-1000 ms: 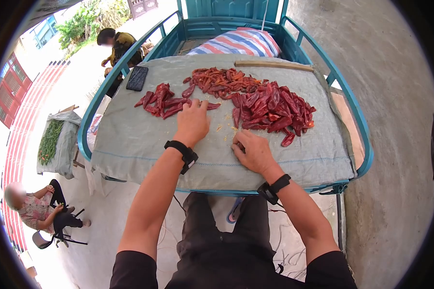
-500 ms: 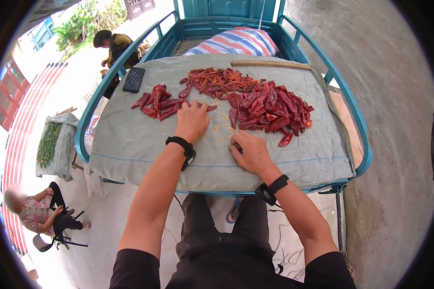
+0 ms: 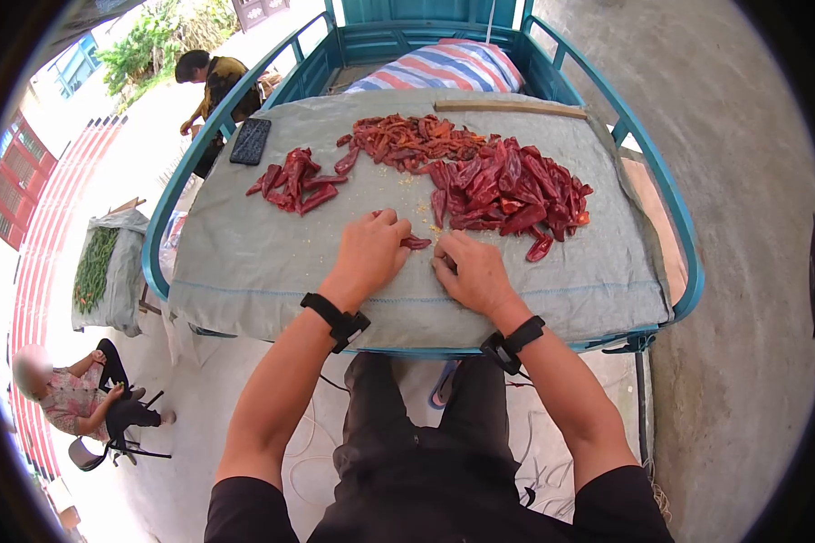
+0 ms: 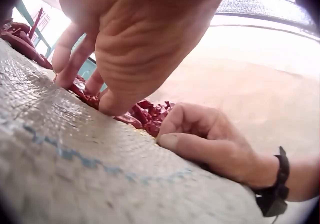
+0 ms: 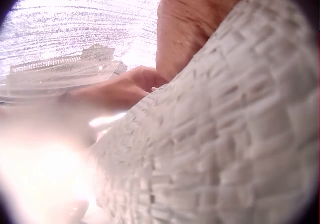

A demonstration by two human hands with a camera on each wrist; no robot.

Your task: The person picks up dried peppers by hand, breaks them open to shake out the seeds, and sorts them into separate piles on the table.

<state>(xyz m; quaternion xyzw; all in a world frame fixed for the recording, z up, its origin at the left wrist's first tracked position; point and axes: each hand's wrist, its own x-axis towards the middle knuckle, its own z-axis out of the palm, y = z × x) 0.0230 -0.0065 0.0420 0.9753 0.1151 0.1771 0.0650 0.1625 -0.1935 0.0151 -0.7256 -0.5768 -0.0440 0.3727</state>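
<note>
My left hand [image 3: 369, 253] pinches a red chili pepper [image 3: 416, 242], its tip sticking out past the fingers toward the right hand. In the left wrist view, the thumb and fingers reach down around it, close over the woven sheet. My right hand [image 3: 473, 274] rests on the sheet just to the right, fingers curled and thumb tip against the index finger [image 4: 180, 120]; nothing shows between them. Ahead lie a small group of whole peppers [image 3: 292, 184], a heap of shrivelled, flattened pepper pieces [image 3: 417, 143] and a larger pile of glossy whole peppers [image 3: 516, 190].
A grey-green woven sheet [image 3: 244, 262] covers the bed end of a teal cart, with side rails [image 3: 647, 163]. A dark phone [image 3: 251, 142], a wooden strip [image 3: 509, 108] and a striped bag [image 3: 444, 71] lie farther back. Pale seeds dot the sheet. Two people are at left.
My left hand has drawn a pepper from the left group back toward me, beside the right hand. The right hand stays nearly in place.
</note>
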